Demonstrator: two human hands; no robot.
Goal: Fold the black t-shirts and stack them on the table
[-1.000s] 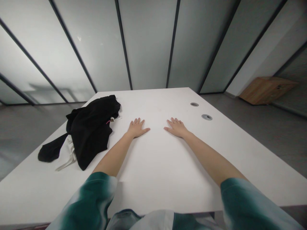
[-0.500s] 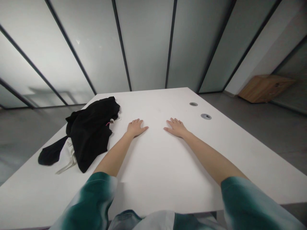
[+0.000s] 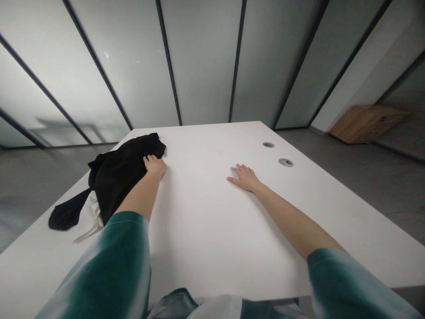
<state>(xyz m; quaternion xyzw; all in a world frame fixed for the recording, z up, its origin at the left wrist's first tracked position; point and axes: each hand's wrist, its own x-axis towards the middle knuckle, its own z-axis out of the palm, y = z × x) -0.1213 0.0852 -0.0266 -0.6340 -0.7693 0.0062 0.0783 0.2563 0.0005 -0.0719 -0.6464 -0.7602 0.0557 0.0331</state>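
A crumpled black garment [image 3: 122, 166] lies at the left of the white table [image 3: 202, 230], with white cloth [image 3: 94, 210] showing from under its near side. At the garment's right edge is my left hand [image 3: 155, 165], its fingers curled over the black fabric and its thumb hidden. My right hand [image 3: 245, 177] rests palm down on the bare tabletop, right of the middle. Its fingers are spread, and nothing is in it.
Two round cable grommets [image 3: 286, 162] are set into the table's right side. Frosted glass panels [image 3: 202, 62] stand behind the table's far edge. A wooden cabinet [image 3: 365, 124] sits on the grey floor at the far right.
My left hand has gone from lying flat on the tabletop to the black garment on the left. The garment has shifted slightly leftward. My right hand stays where it was.
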